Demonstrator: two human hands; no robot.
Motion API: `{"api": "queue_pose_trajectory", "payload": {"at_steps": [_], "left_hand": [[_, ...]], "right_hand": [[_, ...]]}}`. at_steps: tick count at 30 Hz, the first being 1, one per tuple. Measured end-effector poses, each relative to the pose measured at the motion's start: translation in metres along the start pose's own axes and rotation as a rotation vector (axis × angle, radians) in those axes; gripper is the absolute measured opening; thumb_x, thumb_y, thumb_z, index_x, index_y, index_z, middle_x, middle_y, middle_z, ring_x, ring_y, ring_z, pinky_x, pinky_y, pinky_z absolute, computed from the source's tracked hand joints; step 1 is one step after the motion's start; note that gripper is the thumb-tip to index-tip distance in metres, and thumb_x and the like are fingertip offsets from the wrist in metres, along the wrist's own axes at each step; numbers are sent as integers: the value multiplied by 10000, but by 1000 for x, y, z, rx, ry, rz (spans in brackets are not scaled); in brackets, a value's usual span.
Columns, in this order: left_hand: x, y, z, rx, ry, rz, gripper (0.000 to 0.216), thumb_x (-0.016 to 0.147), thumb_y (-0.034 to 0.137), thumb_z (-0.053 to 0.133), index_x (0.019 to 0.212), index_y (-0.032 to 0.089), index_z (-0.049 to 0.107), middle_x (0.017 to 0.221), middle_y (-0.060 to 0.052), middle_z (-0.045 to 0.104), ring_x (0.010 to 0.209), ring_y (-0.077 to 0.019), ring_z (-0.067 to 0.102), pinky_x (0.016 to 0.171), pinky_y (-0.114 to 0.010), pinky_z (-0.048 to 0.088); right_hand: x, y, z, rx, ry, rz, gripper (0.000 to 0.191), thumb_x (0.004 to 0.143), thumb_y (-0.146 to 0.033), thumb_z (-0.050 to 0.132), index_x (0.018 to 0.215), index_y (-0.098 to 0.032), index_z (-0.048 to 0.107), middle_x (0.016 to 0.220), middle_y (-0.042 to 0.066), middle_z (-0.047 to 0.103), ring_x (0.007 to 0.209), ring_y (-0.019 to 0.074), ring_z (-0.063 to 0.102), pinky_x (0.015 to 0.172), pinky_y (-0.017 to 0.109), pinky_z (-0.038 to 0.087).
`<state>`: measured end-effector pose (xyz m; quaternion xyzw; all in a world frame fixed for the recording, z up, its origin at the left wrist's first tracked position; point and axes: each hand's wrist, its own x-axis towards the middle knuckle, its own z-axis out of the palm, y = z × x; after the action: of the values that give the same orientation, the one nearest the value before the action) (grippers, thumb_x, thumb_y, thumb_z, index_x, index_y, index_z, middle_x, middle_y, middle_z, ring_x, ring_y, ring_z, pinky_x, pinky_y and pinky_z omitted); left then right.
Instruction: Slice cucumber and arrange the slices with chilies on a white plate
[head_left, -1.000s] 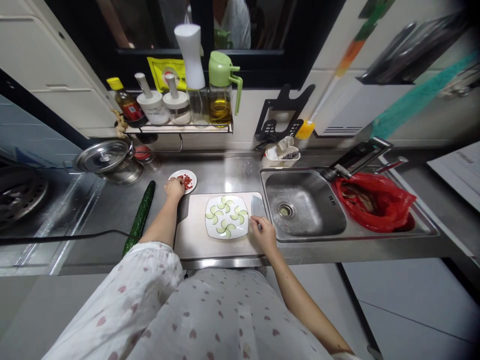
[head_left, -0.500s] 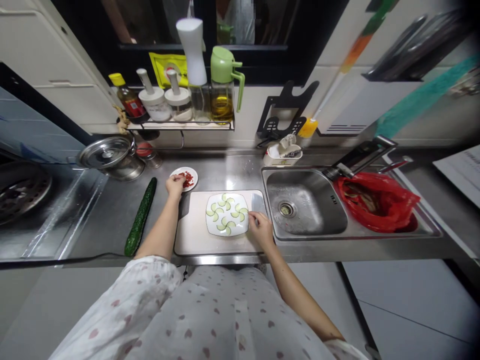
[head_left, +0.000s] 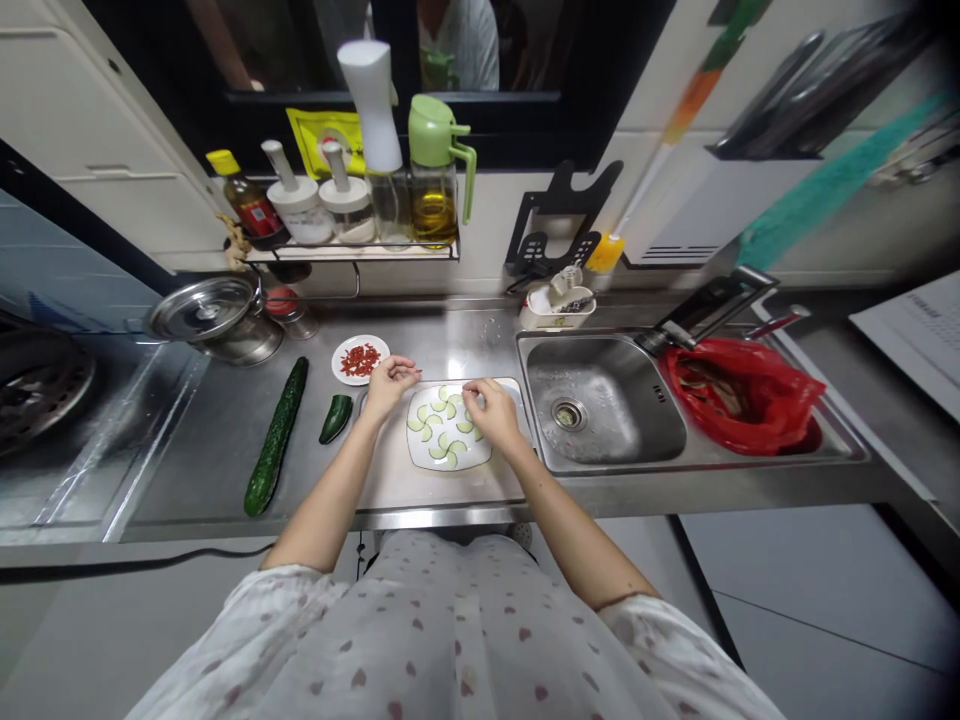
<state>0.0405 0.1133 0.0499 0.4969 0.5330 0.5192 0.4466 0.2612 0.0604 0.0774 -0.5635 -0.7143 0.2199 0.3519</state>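
Note:
My left hand (head_left: 393,385) is closed in a pinch on a small red piece (head_left: 420,372), just beside the top left of a white square plate (head_left: 450,466). Thin green-edged cucumber slices (head_left: 448,455) lie on that plate in curved pinwheel groups. Above the plate's right side is my right hand (head_left: 491,412), thumb and fingers pinched together; whatever they may hold is too small to make out. It covers part of the right slice group. The plate rests on a pale cutting board (head_left: 420,490). Behind my left hand, a small round dish (head_left: 337,372) holds many chopped red pieces.
Left of the board lie a whole cucumber (head_left: 277,440) and a cucumber end piece (head_left: 335,418). A lidded steel pot (head_left: 217,320) stands farther left. To the right are the sink (head_left: 607,400) and a red plastic bag (head_left: 742,395). A condiment rack (head_left: 352,253) hangs behind.
My left hand has left the red-piece dish and moved right to the plate with a red piece. My right hand has shifted from the plate's right edge up over the plate.

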Motion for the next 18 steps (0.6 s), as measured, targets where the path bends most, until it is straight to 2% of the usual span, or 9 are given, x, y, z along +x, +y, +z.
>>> {"api": "queue_pose_trajectory", "payload": {"at_steps": [5,10,18], "left_hand": [[-12,9,17,142,-100,24,323,647,349,733,885,172,605,813,-35,669,751,-143,607,660,-251,431],[-20,9,29,142,-160,49,313,671,359,723,898,177,607,802,-31,668,755,-147,611,639,-247,418],[-22,-4,34,143,-196,32,307,686,346,729,916,171,624,808,-33,678,746,-142,606,636,-238,419]], "right_hand": [[21,-8,4,-83,-98,-10,204,911,-289,492,949,-231,684,941,42,611,954,199,525,817,295,400],[32,-4,13,-127,-201,-52,189,908,-306,527,972,-232,689,1008,53,573,992,216,475,815,302,389],[35,4,15,-144,-259,-117,138,896,-273,552,932,-210,670,1014,52,561,971,212,435,815,295,373]]}}
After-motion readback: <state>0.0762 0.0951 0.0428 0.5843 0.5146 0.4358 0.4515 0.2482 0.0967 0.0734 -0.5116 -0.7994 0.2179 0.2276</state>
